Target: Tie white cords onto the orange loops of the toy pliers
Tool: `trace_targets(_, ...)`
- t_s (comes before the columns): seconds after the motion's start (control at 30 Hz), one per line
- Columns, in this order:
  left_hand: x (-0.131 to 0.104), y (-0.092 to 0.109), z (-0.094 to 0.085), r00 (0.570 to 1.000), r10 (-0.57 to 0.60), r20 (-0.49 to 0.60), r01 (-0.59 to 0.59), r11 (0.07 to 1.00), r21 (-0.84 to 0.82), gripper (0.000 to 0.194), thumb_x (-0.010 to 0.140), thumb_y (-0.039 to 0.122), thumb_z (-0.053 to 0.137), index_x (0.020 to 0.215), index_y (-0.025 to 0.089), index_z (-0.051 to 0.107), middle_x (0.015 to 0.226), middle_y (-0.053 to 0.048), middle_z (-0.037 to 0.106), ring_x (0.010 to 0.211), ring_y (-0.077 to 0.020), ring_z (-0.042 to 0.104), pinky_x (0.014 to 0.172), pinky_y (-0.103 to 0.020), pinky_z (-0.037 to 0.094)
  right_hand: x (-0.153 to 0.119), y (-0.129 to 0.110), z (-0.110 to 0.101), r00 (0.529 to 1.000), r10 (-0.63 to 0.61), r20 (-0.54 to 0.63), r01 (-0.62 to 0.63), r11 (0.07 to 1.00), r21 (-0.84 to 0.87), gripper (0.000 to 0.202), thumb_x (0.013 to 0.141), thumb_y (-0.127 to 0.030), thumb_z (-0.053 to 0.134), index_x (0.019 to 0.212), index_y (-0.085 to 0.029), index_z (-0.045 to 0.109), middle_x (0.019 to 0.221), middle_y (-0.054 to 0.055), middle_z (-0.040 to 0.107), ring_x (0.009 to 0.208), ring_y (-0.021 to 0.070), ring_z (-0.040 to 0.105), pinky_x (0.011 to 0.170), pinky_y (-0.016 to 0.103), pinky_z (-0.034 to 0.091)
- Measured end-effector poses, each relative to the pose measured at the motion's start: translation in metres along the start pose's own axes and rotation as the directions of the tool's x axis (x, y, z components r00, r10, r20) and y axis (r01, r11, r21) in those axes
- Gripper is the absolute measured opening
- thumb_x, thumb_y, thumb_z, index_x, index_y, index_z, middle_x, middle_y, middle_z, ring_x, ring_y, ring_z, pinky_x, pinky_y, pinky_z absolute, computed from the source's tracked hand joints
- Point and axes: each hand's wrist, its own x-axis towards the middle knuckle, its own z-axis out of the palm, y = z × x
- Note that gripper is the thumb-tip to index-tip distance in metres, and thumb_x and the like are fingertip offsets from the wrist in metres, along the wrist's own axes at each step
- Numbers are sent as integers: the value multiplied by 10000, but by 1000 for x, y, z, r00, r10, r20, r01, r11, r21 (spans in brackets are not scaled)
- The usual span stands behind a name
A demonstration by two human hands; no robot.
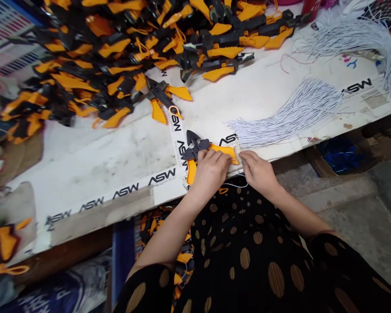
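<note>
A pair of shears (pixel 195 145) with a dark grey head and spread orange handles lies at the table's front edge. My left hand (pixel 213 169) is closed over its right-hand handle, near the handle's tip. Just right of that tip, my right hand (pixel 256 171) is pinched on a thin white cord (pixel 239 186), which loops down between the hands. The exact grip on the cord is hidden by the fingers. A small orange loop (pixel 223 190) hangs below my left hand. Beyond my right hand lies a bundle of white cords (pixel 289 115).
A large heap of similar orange-handled shears (pixel 117 56) covers the back left. One single pair (pixel 169 100) lies before it. More white cords (pixel 355 39) lie back right. A bin under the table holds more orange and black pieces (pixel 184 258). A white crate (pixel 13 39) stands far left.
</note>
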Motion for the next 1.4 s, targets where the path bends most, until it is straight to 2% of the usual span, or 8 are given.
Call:
trace_targets(0.47,1,5,13,984,-177,-8,174,976,-133,170,983,362,585,984,232,694,1208,-85,665,1130,-276,553,948,-437,385,10,-7,1,988,86,127,-70,990,-124,242,1007,-230,464,1159,-188,648,1296,82,644,962,203,681,684,278,515)
trace_targets(0.6,3,0,5,975,-185,125,212,944,-252,260,1032,361,474,1216,210,578,1388,-96,609,1312,-256,509,1112,-449,317,8,-5,1,990,136,31,-139,980,141,165,1023,-278,455,1025,-211,605,1198,79,664,860,172,663,694,277,504)
trace_targets(0.73,1,-3,4,962,-232,142,267,906,-328,351,1068,367,328,1310,194,513,1309,-91,662,1247,-224,560,1119,-418,320,9,12,-17,872,462,-163,-166,591,790,200,993,-444,530,973,-246,505,988,27,673,617,105,564,550,235,453)
trace_targets(0.87,0,-4,8,963,-257,83,269,900,-343,388,1072,376,308,1311,169,532,1271,-101,685,1224,-226,577,1108,-415,331,13,22,-41,730,602,-324,86,389,917,294,865,-439,707,905,-245,490,742,-47,559,579,81,495,535,202,415)
trace_targets(1.1,-15,5,-6,993,-16,-116,-3,987,-161,346,1041,355,456,1328,202,574,1404,-139,608,1264,-242,550,1078,-431,340,-7,-19,-25,953,299,-42,-183,683,707,163,984,-366,606,1040,-217,571,741,-21,658,608,105,598,600,233,506)
trace_targets(1.2,-29,10,-16,994,92,-56,-96,993,-71,228,1038,268,468,1149,215,659,1118,-80,729,1045,-205,608,1039,-422,329,-17,-28,-13,981,131,144,-192,765,615,148,1006,-354,569,1056,-215,574,763,-6,692,622,117,644,619,244,536)
trace_targets(1.33,-46,12,-32,998,-23,50,35,966,-257,316,1044,314,437,894,176,679,810,-53,688,841,-190,576,886,-372,368,-17,-32,-9,988,-40,152,-44,857,514,83,1007,-283,572,1047,-222,612,772,-9,699,633,118,661,641,245,536)
trace_targets(1.4,-53,12,-42,982,-122,147,182,834,-521,372,1048,365,415,886,166,685,795,-49,676,804,-177,585,821,-333,398,-14,-34,-9,983,-153,98,95,891,443,61,994,-240,590,1027,-227,640,814,7,711,703,135,683,695,262,547)
